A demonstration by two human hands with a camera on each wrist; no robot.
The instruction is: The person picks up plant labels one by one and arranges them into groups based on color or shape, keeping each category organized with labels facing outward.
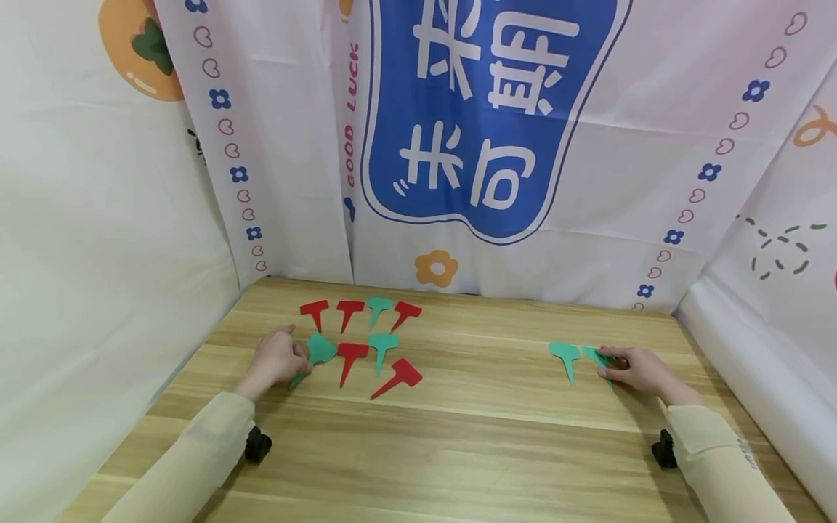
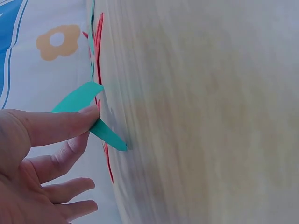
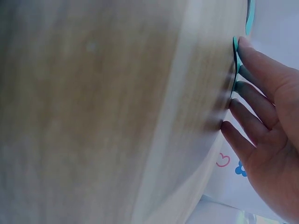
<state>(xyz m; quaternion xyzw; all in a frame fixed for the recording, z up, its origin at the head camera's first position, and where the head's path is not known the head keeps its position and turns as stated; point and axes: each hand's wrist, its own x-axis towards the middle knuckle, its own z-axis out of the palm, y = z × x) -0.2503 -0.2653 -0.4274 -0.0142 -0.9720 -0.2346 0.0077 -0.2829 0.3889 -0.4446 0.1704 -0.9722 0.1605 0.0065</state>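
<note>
My left hand pinches a green T-shaped plant label between thumb and index finger. In the left wrist view that label is tilted, its pointed stem near the tabletop, and the other fingers are spread apart. On the right, my right hand touches another green plant label with thumb and fingertips, partly covering it. The right wrist view shows this label edge-on along the table surface, with fairly straight fingers. Just left of it lies a further green label.
Several red plant labels and two green ones lie in two loose rows beside my left hand. The wooden table meets a printed cloth at the back. White cloth also hangs at both sides.
</note>
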